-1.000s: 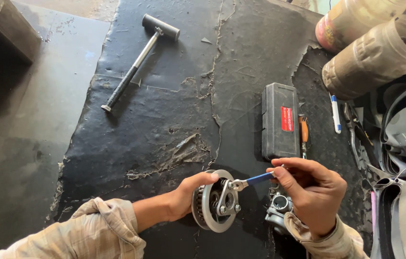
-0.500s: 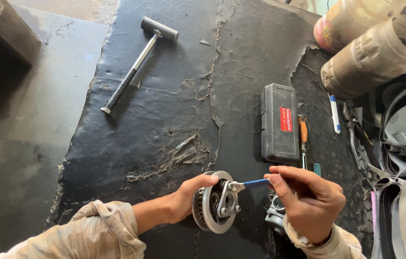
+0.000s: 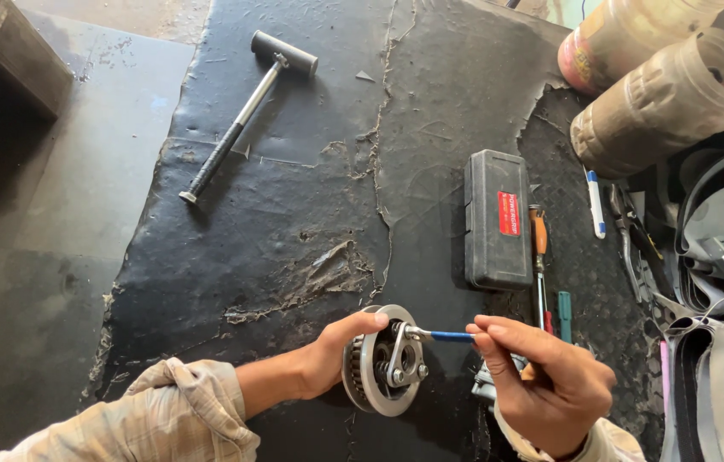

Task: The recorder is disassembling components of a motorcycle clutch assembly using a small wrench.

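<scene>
While my left hand (image 3: 328, 364) clamped the heavy, rigid toothed metal wheel (image 3: 385, 372) by its rim, my right hand (image 3: 550, 389) pinched the thin blue-handled tool (image 3: 443, 336).

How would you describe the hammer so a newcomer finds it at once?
Start at the black rubber mat covering the floor and look to its far left corner. The hammer lies there alone at a slant, away from the other tools. Its black cylindrical head and long metal shaft with dark grip set it apart.

Repair workshop: worn black rubber mat (image 3: 311, 171) as the work surface; hammer (image 3: 242, 111) at 11 o'clock; dark tool case (image 3: 496, 220) and screwdriver (image 3: 538, 257) at 3 o'clock; dusty rolls (image 3: 661, 103) at 1 o'clock.
</scene>
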